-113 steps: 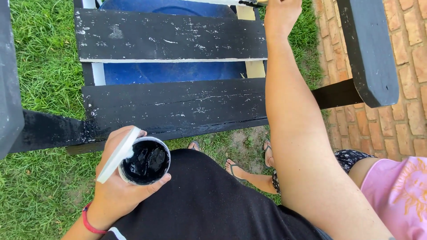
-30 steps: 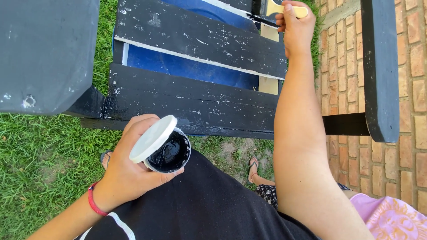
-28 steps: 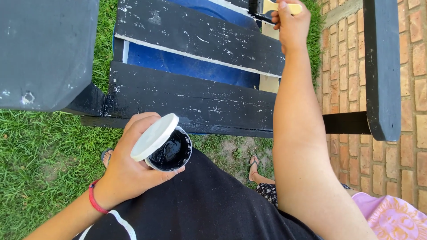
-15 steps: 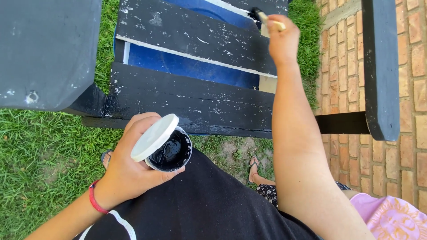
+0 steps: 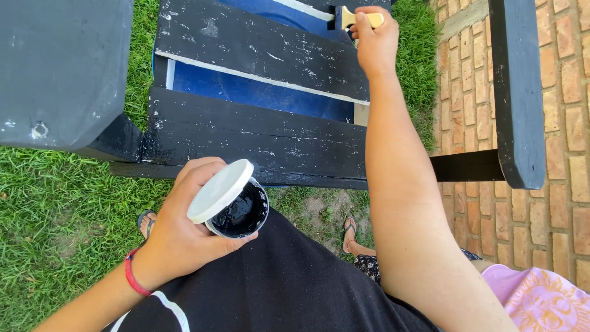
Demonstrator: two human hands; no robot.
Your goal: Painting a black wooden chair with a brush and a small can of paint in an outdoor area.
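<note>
While the right hand reaches out at arm's length and grips a paintbrush by its pale wooden handle, the bristle end sits against the far edge of the upper black slat, so the step in hand looks like brushing black paint onto the wooden chair. The left hand is wrapped around a small tub of black paint held close to the body, its fingers also pinning a white lid tilted against the tub's rim, leaving the paint open to the brush.

The tub hangs above the grass, just in front of the nearer black slat, well apart from the brush. Judging from this, the next move calls for steady strokes along the slat, then a return to the tub to reload, with the tub kept level so nothing spills on the black garment below it.

Counted: one brush, one tub, one lid, and two broad painted slats in full view, with a blue sheet showing through the gap between them. Two wide black armrests flank the seat, one at the left and one at the right. A red wristband circles the left wrist. Brick paving lies to the right, and two sandalled feet show on the ground below.
</note>
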